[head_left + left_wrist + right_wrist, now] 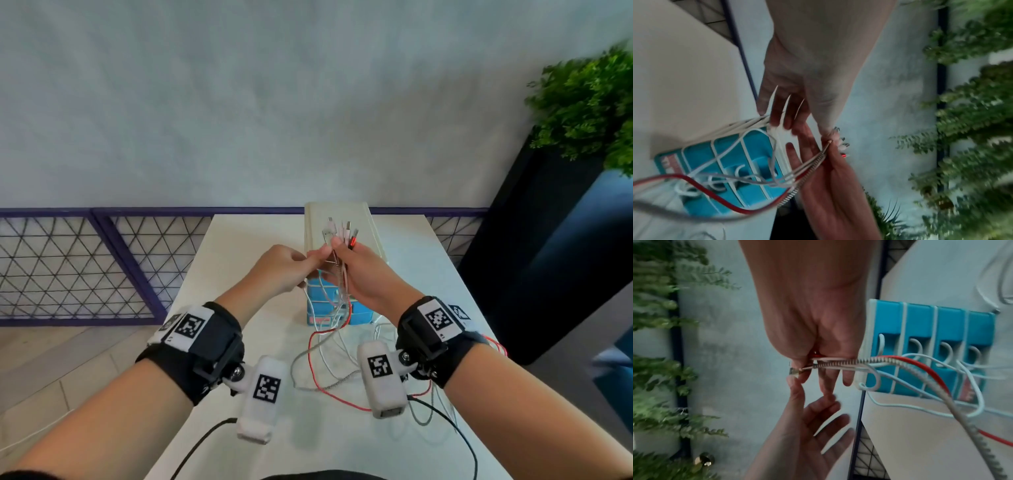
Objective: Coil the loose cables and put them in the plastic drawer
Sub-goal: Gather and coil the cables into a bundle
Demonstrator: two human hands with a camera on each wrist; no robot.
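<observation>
My right hand (342, 253) is raised over the table and grips a bundle of cables (339, 274), red, white and grey braided. Their plug ends (342, 229) stick up above its thumb. My left hand (291, 267) is beside it with its thumb tip touching the plugs. Its other fingers are loosely curled and hold nothing, as the right wrist view shows (818, 415). The cables' loose lengths (315, 373) trail down onto the table. Behind the hands stands the plastic drawer unit (359, 310), with a white frame and several blue drawers (920, 321), all pushed in. In the left wrist view the bundle (809, 164) crosses my right palm.
The white table (239, 274) is narrow, with a purple-framed mesh rail (85, 260) behind and to its left. A green plant (589, 102) in a dark planter stands at the right. Black leads (205, 442) from the wrist cameras cross the near table edge.
</observation>
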